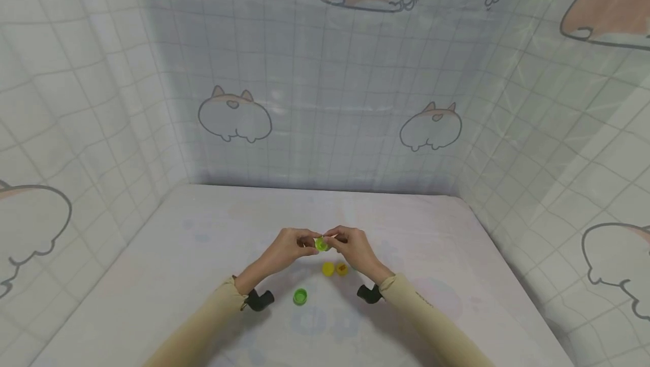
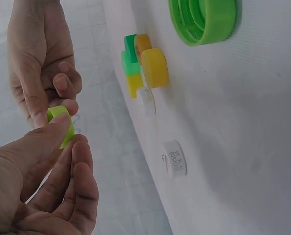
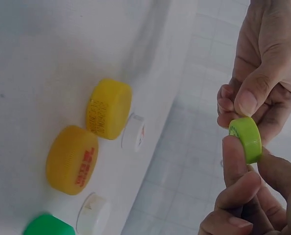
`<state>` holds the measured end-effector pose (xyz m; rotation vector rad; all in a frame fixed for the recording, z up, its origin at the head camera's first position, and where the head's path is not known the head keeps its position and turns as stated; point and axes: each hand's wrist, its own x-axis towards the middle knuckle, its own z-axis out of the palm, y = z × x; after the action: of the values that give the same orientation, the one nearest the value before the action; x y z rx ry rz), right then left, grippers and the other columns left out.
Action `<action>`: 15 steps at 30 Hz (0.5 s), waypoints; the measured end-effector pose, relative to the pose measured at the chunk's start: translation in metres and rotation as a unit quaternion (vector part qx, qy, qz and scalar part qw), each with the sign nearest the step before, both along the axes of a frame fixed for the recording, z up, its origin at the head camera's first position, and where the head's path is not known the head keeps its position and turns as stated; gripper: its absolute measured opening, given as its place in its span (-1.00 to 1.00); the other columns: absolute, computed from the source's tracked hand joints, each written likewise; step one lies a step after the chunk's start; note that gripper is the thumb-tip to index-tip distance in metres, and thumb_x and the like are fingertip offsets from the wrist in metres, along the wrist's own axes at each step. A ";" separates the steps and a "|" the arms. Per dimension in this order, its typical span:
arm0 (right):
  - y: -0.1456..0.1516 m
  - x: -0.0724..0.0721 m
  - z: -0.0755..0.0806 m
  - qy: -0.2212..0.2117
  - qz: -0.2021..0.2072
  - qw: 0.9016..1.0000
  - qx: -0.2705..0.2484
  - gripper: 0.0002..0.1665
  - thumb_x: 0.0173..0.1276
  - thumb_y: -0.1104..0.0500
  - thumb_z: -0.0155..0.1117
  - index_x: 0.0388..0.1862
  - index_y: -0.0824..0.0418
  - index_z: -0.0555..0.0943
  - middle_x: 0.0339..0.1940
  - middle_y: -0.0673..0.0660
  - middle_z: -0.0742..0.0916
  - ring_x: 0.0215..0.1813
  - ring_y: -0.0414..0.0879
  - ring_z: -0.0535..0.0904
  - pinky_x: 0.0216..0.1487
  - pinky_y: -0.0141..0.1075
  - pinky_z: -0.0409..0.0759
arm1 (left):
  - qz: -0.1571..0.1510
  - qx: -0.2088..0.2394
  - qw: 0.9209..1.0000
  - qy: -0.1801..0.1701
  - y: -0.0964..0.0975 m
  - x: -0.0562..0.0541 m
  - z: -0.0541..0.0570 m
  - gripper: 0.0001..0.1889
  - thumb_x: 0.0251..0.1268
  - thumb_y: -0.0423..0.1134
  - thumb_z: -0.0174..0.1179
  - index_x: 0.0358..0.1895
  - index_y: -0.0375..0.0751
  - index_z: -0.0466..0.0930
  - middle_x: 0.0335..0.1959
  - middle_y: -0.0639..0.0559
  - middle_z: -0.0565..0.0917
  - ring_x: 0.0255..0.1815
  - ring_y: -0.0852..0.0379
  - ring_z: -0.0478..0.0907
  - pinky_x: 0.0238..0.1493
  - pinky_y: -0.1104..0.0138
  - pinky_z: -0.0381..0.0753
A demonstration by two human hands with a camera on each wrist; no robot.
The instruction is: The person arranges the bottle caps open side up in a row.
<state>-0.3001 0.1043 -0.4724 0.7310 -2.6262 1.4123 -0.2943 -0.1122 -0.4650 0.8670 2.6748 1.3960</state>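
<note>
A lime-green bottle cap (image 1: pixel 321 244) is held up over the table between both hands. My left hand (image 1: pixel 289 247) pinches its left side between thumb and fingertips. From the other side, the thumb and fingers of my right hand (image 1: pixel 354 246) pinch the same cap. In the right wrist view its ridged side and a printed face show on the lime-green cap (image 3: pixel 251 139). Below the hands lie a yellow cap (image 1: pixel 328 269) and an orange-yellow cap with red print (image 1: pixel 342 269), side by side.
Nearer me a larger green cap (image 1: pixel 300 297) lies with its hollow side up. The left wrist view also shows a printed white cap (image 2: pixel 174 159), another white cap (image 2: pixel 146 101), and a few green and yellow caps (image 2: pixel 130 63). Patterned curtains (image 1: pixel 325 152) enclose the table (image 1: pixel 223 214).
</note>
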 end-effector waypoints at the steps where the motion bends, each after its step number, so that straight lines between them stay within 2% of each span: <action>1: 0.000 0.000 0.000 0.000 0.000 1.000 0.001 -0.79 0.38 0.00 0.22 -0.12 0.03 0.69 -0.36 -0.01 0.78 -0.33 0.14 0.68 -0.36 -0.38 0.56 | 0.001 -0.003 1.000 0.003 0.000 0.000 0.000 -0.68 0.16 -0.26 0.36 0.01 -0.12 0.68 -0.41 0.10 0.69 -0.35 0.17 0.63 -0.32 0.40 0.57; 4: 0.000 0.000 -0.001 0.000 0.002 1.000 0.006 -0.80 0.39 0.00 0.21 -0.14 0.02 0.68 -0.39 -0.03 0.77 -0.37 0.15 0.65 -0.39 -0.38 0.54 | 0.005 -0.011 1.000 0.012 0.000 -0.001 -0.001 -0.70 0.14 -0.23 0.37 -0.02 -0.09 0.70 -0.42 0.14 0.69 -0.37 0.20 0.61 -0.29 0.39 0.57; 9: 0.000 0.002 0.001 -0.002 0.021 1.000 0.013 -0.82 0.39 0.05 0.23 -0.12 0.05 0.67 -0.36 -0.01 0.78 -0.30 0.07 0.71 -0.32 -0.39 0.58 | 0.007 -0.021 1.000 0.014 -0.001 -0.002 -0.001 -0.71 0.14 -0.20 0.37 -0.04 -0.10 0.71 -0.39 0.16 0.70 -0.36 0.24 0.60 -0.24 0.38 0.57; 15: 0.001 0.004 0.004 0.019 0.040 0.998 0.054 -0.73 0.27 0.00 0.36 -0.08 0.02 0.67 -0.25 -0.12 0.76 -0.25 -0.22 0.63 -0.22 -0.38 0.57 | 0.011 -0.035 0.999 0.012 -0.004 -0.001 0.001 -0.70 0.14 -0.18 0.38 -0.04 -0.10 0.72 -0.33 0.18 0.72 -0.33 0.27 0.60 -0.20 0.36 0.57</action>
<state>-0.2965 0.1055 -0.4686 0.8750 -2.6896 1.2709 -0.2958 -0.1162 -0.4645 0.8582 2.7403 1.2963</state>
